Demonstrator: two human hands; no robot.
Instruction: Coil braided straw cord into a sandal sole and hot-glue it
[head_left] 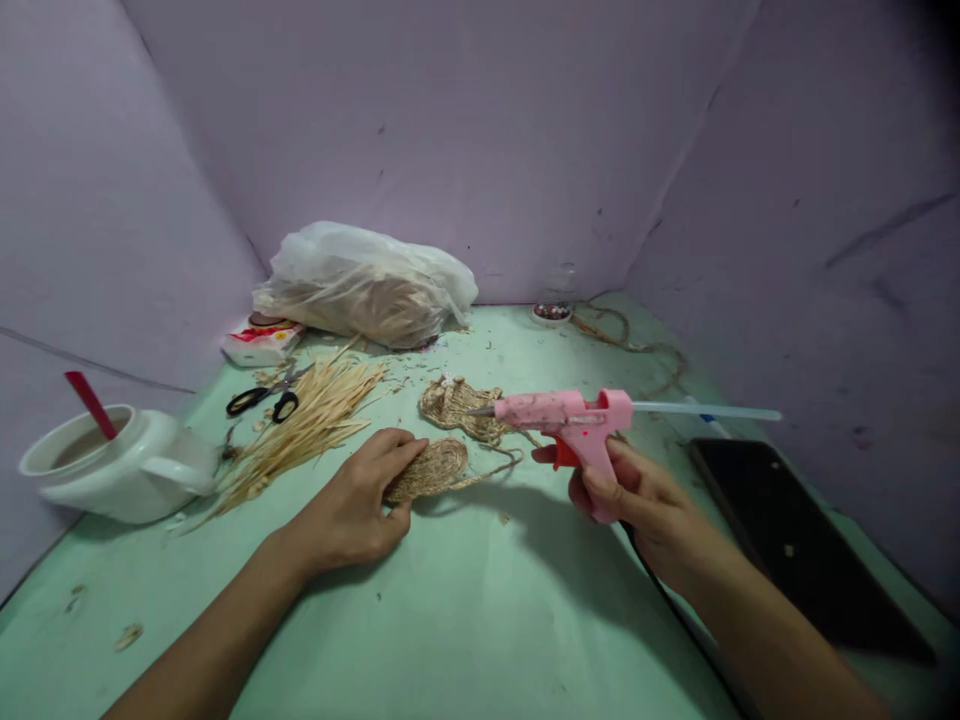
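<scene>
My left hand [367, 500] grips the left end of a flat oval coil of braided fibre [439, 468] on the green table. A loose cord runs from the coil's right side. My right hand [630, 495] is wrapped round the handle of a pink glue gun [559, 412], held above the table with its nozzle pointing left and a clear glue stick out of its back. Behind the coil lies another braided piece [465, 408], partly behind the nozzle.
Dry straw strips [300, 430] and black scissors [266, 398] lie left, near a white pot [142, 465]. A plastic bag [367, 285] and a small box [262, 343] stand behind. At the right are a dark tablet-like slab [802, 550], a cable and a small dish [551, 314].
</scene>
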